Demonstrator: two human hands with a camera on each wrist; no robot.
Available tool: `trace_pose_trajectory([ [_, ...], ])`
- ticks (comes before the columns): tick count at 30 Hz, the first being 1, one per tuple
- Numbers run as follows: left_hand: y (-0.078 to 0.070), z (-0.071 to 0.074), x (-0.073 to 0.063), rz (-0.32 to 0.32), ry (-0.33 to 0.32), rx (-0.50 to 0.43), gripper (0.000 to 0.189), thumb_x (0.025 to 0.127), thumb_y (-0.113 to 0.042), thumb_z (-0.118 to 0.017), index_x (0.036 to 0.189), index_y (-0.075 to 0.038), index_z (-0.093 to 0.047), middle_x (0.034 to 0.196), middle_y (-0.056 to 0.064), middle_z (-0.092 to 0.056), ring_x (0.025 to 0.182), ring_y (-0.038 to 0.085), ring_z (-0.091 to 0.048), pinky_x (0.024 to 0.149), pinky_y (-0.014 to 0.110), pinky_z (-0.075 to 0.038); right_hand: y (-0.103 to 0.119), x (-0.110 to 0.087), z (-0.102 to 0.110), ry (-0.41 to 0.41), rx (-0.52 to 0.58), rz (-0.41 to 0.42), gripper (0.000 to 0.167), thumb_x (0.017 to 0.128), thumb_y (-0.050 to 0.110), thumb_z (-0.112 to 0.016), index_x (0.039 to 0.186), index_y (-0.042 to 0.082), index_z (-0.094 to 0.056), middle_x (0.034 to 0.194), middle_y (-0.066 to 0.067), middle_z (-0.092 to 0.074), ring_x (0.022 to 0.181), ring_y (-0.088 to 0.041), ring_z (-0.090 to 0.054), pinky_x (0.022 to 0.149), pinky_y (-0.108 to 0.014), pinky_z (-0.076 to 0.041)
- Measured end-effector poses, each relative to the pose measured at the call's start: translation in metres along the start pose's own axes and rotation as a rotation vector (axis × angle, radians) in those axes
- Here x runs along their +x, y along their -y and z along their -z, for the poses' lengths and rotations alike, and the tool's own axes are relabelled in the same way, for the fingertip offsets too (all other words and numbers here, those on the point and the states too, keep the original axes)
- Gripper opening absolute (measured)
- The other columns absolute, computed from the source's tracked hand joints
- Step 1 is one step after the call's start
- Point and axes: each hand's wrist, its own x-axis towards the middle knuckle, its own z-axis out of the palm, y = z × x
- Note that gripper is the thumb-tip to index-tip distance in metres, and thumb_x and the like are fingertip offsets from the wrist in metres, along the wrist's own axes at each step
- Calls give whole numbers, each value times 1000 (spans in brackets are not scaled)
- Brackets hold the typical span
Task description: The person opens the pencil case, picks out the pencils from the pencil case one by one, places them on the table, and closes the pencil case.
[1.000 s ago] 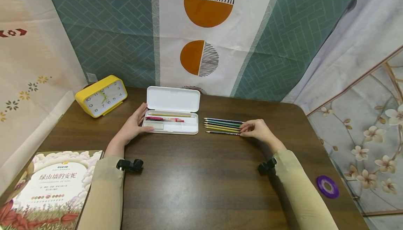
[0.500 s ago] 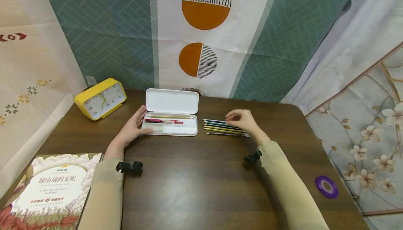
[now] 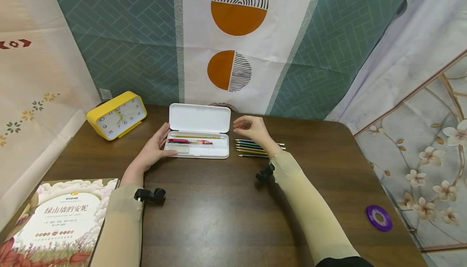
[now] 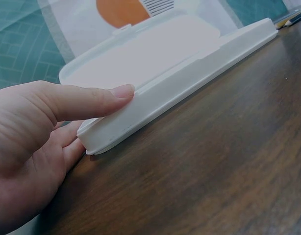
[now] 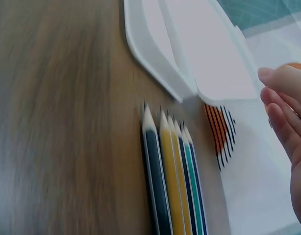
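Note:
A white pencil case (image 3: 199, 118) lies with its lid raised. Inside are a red pen (image 3: 189, 141), a gold-coloured pencil (image 3: 198, 137) and a whitish block (image 3: 181, 149). My left hand (image 3: 150, 147) grips the case's left end; in the left wrist view the thumb (image 4: 99, 99) lies on the front wall, fingers behind the end. To the right of the case, several sharpened pencils (image 3: 251, 149) lie side by side, points toward it. Over their far side hovers my right hand (image 3: 254, 129), fingers loosely bent and holding nothing, close to the lid's right edge.
A yellow alarm clock (image 3: 120, 117) stands at the back left. Nearer, a picture-covered book (image 3: 65, 218) lies on the left, partly behind the left sleeve. A purple ring-shaped roll (image 3: 372, 218) rests by the table's right edge. Patterned cloth hangs behind the table.
My right hand has left the right ends of the pencils and moved left and up toward the lid. The left hand stays on the case.

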Motion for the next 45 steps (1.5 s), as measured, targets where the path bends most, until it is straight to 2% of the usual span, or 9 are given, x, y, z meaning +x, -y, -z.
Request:
trace_pose_trajectory([
  [9, 0, 1, -1, 7, 2, 0, 111, 82, -10, -79, 158, -11, 2, 166, 5, -3, 153, 26, -7, 122, 48, -13, 11, 18, -29, 33, -36, -3, 22, 85, 4, -74, 106, 1, -72, 99, -15, -74, 89, -24, -71, 79, -29, -60],
  [14, 0, 1, -1, 2, 2, 6, 111, 82, -11, -79, 158, -10, 2, 166, 5, -3, 153, 26, -7, 122, 49, -13, 15, 21, -42, 51, -104, 19, 22, 85, 6, -75, 106, 1, -72, 99, -13, -75, 88, -22, -71, 79, -27, -59],
  [21, -2, 0, -1, 1, -3, -7, 110, 82, -9, -78, 158, -11, 1, 166, 6, -4, 153, 27, -8, 122, 49, -13, 13, 24, -55, 110, -172, -16, 19, 85, 5, -74, 103, 2, -73, 100, -10, -74, 87, -20, -69, 81, -26, -58],
  [28, -2, 1, -1, 4, 3, -17, 110, 82, -4, -77, 158, -12, 3, 166, 6, -2, 152, 29, -6, 122, 51, -13, 12, 24, -64, 173, -194, -44, 17, 84, 6, -75, 101, 2, -73, 98, -10, -74, 90, -20, -70, 84, -26, -58],
  [33, -1, 1, -2, 4, 1, -12, 110, 82, -7, -77, 158, -12, 1, 166, 6, -3, 153, 27, -7, 122, 49, -13, 11, 22, -69, 207, -186, -37, 17, 84, 5, -75, 101, 2, -72, 100, -11, -75, 92, -20, -72, 83, -25, -58],
  [45, -2, 1, -3, 10, 6, -13, 110, 83, -12, -78, 159, -15, 2, 166, 3, -3, 153, 25, -7, 123, 49, -13, 12, 20, -71, 243, -239, -15, 17, 85, 6, -74, 101, 3, -73, 102, -10, -75, 94, -19, -72, 85, -23, -57],
])
